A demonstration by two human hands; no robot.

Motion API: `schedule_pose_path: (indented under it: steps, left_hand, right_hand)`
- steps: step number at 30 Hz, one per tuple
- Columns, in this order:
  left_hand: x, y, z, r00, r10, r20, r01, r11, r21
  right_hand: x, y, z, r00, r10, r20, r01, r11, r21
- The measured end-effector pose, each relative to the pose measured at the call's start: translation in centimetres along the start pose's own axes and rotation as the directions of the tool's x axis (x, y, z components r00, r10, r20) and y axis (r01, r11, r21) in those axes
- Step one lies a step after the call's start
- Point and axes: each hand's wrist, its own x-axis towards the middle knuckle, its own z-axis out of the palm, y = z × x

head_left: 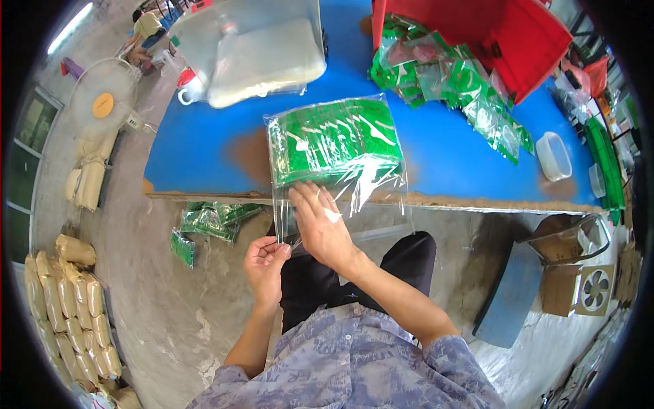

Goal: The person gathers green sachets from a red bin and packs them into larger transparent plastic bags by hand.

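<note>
1. Head view: I see my left hand [266, 262] below the bench [443, 146] edge, its fingers [278, 251] pinched shut on the open lower lip of a clear bag [334, 146].
2. My right hand [321, 225] lies flat on the bag's loose mouth, fingers [305, 198] spread and stretched toward the green stack inside; it presses on the film and grips nothing that I can make out.
3. The bag rests on the blue bench near its front edge, with its empty mouth hanging over the edge toward me. The stack of green packets [334, 140] fills the upper part of the bag.
4. Farther back on the bench a larger clear sack [262, 58] holds pale contents, well apart from the bag.
5. To the right a red crate [518, 34] lies tipped, and a heap of loose green packets [449, 85] spills from it across the bench.
6. A small clear tub [553, 155] sits near the bench's right end.
7. On the floor [163, 307] under the bench's left part lie a few more green packets [208, 219].
8. Tan sacks [68, 313] are stacked along the floor at far left, and a fan [102, 102] stands beyond them.
9. A cardboard box [562, 286] sits on the floor at right.
</note>
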Motion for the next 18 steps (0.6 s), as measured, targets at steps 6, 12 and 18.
schedule_pose_path:
  steps: [6, 12, 18]
  left_hand:
    - [-0.2, 0.3, 0.0, 1.000, -0.016, -0.014, 0.016, 1.000, -0.004]
    - [-0.5, -0.4, -0.1, 0.999, -0.011, -0.052, 0.009, 0.999, -0.042]
    - [-2.0, -3.7, 7.1, 0.882, -0.419, 0.217, 0.442, 0.894, -0.068]
  right_hand:
    - [1.0, 0.9, 0.9, 0.997, 0.037, 0.075, -0.042, 0.997, 0.068]
    - [-2.1, 0.7, -3.7, 0.956, 0.294, 0.003, -0.282, 0.920, -0.271]
    - [-2.8, 4.0, -5.3, 0.952, 0.282, 0.119, -0.229, 0.913, -0.339]
